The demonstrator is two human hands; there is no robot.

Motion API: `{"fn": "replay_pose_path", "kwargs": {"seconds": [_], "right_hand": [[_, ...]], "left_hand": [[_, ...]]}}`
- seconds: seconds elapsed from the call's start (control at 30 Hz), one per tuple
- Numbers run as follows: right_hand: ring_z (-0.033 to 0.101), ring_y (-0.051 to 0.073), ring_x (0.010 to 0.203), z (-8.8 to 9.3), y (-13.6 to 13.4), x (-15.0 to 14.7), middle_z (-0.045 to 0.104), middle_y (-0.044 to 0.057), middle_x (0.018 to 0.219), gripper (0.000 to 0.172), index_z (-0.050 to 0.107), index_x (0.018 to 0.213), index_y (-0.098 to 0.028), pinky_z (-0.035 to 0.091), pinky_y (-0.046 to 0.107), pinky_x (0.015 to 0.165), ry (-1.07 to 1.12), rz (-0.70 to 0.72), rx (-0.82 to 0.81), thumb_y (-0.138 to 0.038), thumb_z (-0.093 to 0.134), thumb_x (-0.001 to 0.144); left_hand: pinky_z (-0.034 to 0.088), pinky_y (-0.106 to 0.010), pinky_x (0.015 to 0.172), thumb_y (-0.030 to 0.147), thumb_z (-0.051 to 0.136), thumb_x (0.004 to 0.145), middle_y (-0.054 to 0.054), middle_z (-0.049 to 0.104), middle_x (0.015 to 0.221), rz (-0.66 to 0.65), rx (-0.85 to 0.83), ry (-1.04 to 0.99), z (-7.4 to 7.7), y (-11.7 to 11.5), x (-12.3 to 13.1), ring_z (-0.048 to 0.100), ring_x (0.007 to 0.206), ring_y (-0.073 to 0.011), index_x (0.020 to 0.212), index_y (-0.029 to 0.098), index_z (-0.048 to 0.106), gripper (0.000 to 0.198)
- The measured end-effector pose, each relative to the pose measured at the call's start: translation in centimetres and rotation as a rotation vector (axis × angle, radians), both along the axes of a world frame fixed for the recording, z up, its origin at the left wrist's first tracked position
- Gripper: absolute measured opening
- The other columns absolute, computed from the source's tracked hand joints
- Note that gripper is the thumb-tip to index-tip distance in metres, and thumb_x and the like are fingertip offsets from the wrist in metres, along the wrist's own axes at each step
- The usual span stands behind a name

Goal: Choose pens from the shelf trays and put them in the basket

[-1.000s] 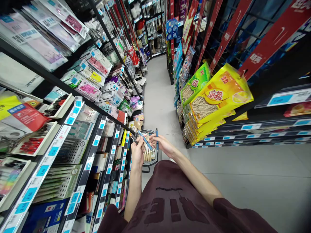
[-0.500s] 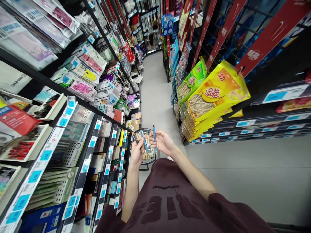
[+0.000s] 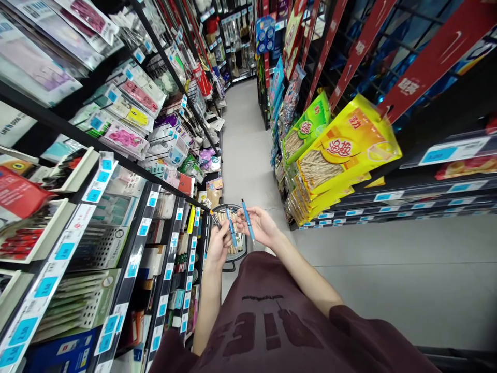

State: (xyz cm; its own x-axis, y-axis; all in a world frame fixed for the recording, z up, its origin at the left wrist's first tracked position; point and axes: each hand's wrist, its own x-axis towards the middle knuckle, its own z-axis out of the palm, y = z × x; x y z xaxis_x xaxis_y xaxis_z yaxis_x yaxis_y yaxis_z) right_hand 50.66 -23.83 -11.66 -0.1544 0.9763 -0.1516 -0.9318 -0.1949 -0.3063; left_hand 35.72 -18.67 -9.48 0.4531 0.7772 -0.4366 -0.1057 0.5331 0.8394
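My left hand (image 3: 218, 244) is closed around a blue pen (image 3: 232, 228) and a dark pen (image 3: 216, 219) with an orange end. Just to its right, my right hand (image 3: 258, 225) pinches a second blue pen (image 3: 247, 220) between thumb and fingers. That pen leans slightly, its dark end pointing away from me. Both hands are held in front of my dark shirt. Beneath them is a grey basket (image 3: 237, 256) with light-coloured items inside, which the hands partly cover, so their kind is hard to tell.
Shelves with blue price tags (image 3: 45, 286) run along the left, holding a tray of red pens (image 3: 24, 239) and hanging packets. To the right hang yellow snack bags (image 3: 345, 155) and green bags (image 3: 306, 129). A grey floor aisle (image 3: 243, 140) leads forward between them.
The blue pen in my right hand has tilted, its dark end swinging left. The view has shifted slightly; both hands still hold their pens.
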Motion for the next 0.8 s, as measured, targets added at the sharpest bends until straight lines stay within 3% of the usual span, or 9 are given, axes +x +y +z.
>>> {"fn": "replay_pose_path", "kwargs": {"seconds": [0.37,0.53,0.67,0.73,0.8], "right_hand": [[0.054,0.016,0.063,-0.3,0.5,0.2,0.059,0.004,0.074,0.019,0.057,0.09,-0.017,0.05,0.03,0.062,0.05,0.003,0.019,-0.03,0.042,0.089],[0.054,0.011,0.065,0.4,0.7,-0.1,0.06,0.001,0.077,0.011,0.061,0.096,-0.016,0.047,0.023,0.064,-0.042,-0.036,0.012,-0.021,0.059,0.086],[0.036,0.004,0.048,0.7,1.0,-0.5,0.053,-0.004,0.07,0.022,0.065,0.105,-0.015,0.031,0.016,0.046,-0.137,-0.079,0.051,-0.021,0.068,0.085],[0.023,0.003,0.044,0.7,1.2,-0.4,0.043,-0.007,0.063,0.021,0.066,0.106,-0.015,0.024,0.017,0.042,-0.115,-0.056,0.072,-0.027,0.065,0.088],[0.019,0.005,0.044,0.8,1.4,-0.3,0.037,-0.007,0.061,0.025,0.066,0.102,-0.015,0.023,0.018,0.041,-0.073,-0.015,0.075,-0.036,0.056,0.093]], "left_hand": [[0.014,-0.011,0.035,0.041,0.083,0.069,0.013,0.027,0.053,0.012,-0.041,-0.024,-0.1,0.2,0.2,0.017,0.037,0.0013,0.077,0.016,0.05,0.042],[0.013,-0.011,0.035,0.039,0.085,0.066,0.013,0.027,0.053,0.031,-0.055,-0.036,0.0,0.5,0.4,0.018,0.037,0.001,0.075,0.017,0.049,0.044],[0.013,-0.011,0.035,0.039,0.083,0.069,0.013,0.027,0.054,0.018,-0.037,-0.049,0.1,0.9,0.4,0.018,0.036,0.0013,0.078,0.015,0.053,0.039],[0.013,-0.011,0.035,0.039,0.083,0.069,0.013,0.027,0.054,0.013,-0.03,-0.049,0.2,1.0,0.4,0.017,0.036,0.0013,0.079,0.015,0.055,0.038],[0.013,-0.011,0.035,0.039,0.083,0.068,0.013,0.027,0.054,0.021,-0.029,-0.041,0.3,1.1,0.5,0.018,0.036,0.0013,0.078,0.015,0.055,0.039]]}}
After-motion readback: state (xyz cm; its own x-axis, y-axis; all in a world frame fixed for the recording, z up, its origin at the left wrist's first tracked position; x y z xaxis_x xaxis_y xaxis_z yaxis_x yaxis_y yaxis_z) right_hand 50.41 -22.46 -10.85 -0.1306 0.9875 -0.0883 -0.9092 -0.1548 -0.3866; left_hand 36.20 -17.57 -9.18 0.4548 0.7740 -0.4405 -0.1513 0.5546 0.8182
